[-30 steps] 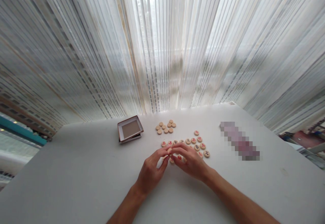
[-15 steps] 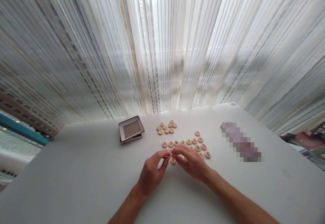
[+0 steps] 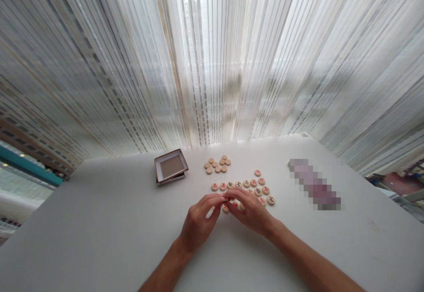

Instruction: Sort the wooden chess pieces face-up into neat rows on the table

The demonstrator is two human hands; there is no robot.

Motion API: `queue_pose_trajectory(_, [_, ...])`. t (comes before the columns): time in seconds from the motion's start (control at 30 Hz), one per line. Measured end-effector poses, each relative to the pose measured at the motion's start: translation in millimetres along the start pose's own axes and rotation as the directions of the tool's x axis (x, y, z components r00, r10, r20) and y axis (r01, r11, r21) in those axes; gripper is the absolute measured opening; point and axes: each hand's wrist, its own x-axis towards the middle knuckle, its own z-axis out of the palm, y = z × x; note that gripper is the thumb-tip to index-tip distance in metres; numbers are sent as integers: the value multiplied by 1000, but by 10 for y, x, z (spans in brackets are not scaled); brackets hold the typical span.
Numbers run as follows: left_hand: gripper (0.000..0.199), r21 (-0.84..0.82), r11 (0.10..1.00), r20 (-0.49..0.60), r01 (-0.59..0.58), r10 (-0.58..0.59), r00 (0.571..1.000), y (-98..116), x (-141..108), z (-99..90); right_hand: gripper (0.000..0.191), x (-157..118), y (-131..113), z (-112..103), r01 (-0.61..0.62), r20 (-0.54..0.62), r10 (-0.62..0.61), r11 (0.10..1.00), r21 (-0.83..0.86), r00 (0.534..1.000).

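My left hand [image 3: 199,219] and my right hand [image 3: 249,210] meet fingertip to fingertip over the front of the laid-out pieces. Between their pinched fingers a sliver of a pale round xiangqi piece shows; most of it is hidden. Just beyond the fingers runs a row of face-up wooden xiangqi pieces [image 3: 223,186] with red or black characters. More face-up pieces lie on the right, among them one marked in black [image 3: 270,200]. My right hand covers part of the rows. Under the fingertips a red-marked piece [image 3: 225,208] lies partly hidden.
Behind the rows is a loose cluster of blank-side-up pieces [image 3: 217,168]. To their left a shallow cardboard box [image 3: 172,166] rests tilted on another box part. A blurred pinkish object [image 3: 314,185] lies on the right of the white table [image 3: 109,221]. Striped curtains [image 3: 212,62] hang along the back edge.
My right hand has shifted very slightly, with a bit more of the front red-marked pieces showing below it. Both hands stay joined at the fingertips; the pieces on the table have not moved.
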Motion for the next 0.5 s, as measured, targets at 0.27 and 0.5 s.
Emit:
queue_pose_trajectory(0.27, [13, -14, 995, 3, 95, -95, 996, 1, -18, 14, 18, -42, 44, 31, -7, 10, 7, 1000, -29, 1000])
queue_pose_trajectory(0.5, [6, -66, 967, -39, 246, -248, 968, 59, 11, -1, 11, -33, -10, 27, 5, 61, -2, 999, -54, 998])
